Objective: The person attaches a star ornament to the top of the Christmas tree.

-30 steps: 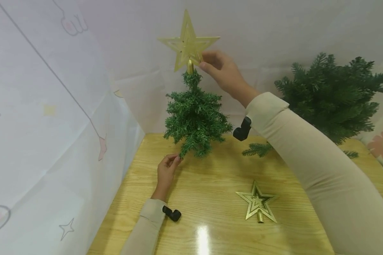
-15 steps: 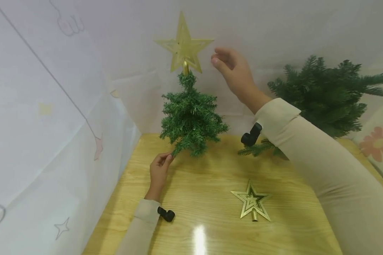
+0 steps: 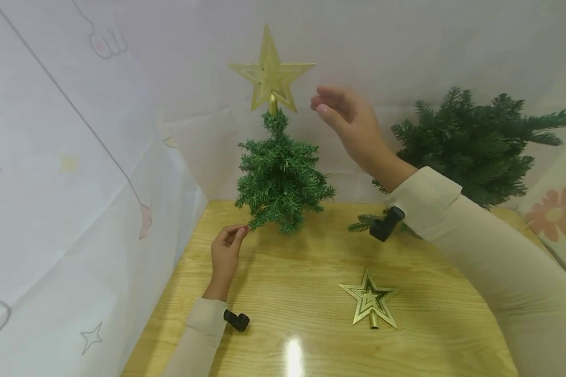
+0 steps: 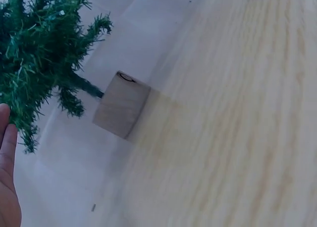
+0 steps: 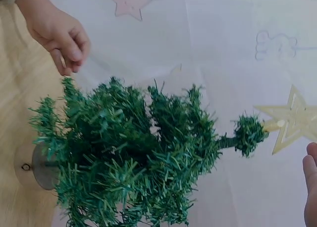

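A small green artificial Christmas tree (image 3: pixel 283 175) stands upright at the back of the table, on a brown block base (image 4: pixel 122 105). A flat gold star topper (image 3: pixel 270 76) sits upright on its tip. My left hand (image 3: pixel 225 251) has its fingertips right at the end of a low left branch, loosely bent; in the right wrist view the branch tip lies just beyond them. My right hand (image 3: pixel 354 123) hovers right of the star with relaxed fingers, apart from it and holding nothing. Another gold star topper (image 3: pixel 369 298) lies on the table at front right.
A darker, bushier green artificial tree (image 3: pixel 462 141) stands at the back right, with one branch (image 3: pixel 365 222) low over the wooden table (image 3: pixel 273 293). Pale printed cloth (image 3: pixel 99 209) hangs close behind and along the left. My right sleeve covers part of the right side.
My right hand has let go of the upper star and drawn away to the right. My left hand has slid slightly left, its fingers now at the branch's very tip.
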`<state>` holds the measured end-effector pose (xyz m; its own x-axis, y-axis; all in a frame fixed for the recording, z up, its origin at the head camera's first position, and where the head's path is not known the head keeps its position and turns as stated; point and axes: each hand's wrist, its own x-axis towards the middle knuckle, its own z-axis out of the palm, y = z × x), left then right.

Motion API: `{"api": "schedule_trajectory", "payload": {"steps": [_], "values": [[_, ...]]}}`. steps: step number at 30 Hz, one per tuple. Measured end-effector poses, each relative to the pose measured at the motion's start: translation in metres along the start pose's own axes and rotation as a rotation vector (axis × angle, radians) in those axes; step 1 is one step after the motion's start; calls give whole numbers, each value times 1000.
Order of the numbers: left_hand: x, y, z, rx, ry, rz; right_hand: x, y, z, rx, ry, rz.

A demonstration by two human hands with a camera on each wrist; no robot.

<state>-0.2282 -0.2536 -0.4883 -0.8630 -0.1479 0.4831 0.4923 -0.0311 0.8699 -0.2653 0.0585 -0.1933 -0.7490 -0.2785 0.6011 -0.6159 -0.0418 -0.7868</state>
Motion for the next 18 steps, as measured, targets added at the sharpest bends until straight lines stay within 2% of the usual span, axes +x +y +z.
{"api": "schedule_trajectory", "payload": {"steps": [4, 10, 14, 18], "values": [[3, 4, 3, -7, -7, 56, -12, 6, -5, 28, -23, -24], [5, 25, 15, 0, -52, 112, -32, 17, -15, -26, -71, -71], [6, 44, 28, 32, -106, 148, -49, 19, -20, -58, -94, -58], [6, 59, 39, 49, -153, 169, -64, 21, -24, -41, -102, -24]]}}
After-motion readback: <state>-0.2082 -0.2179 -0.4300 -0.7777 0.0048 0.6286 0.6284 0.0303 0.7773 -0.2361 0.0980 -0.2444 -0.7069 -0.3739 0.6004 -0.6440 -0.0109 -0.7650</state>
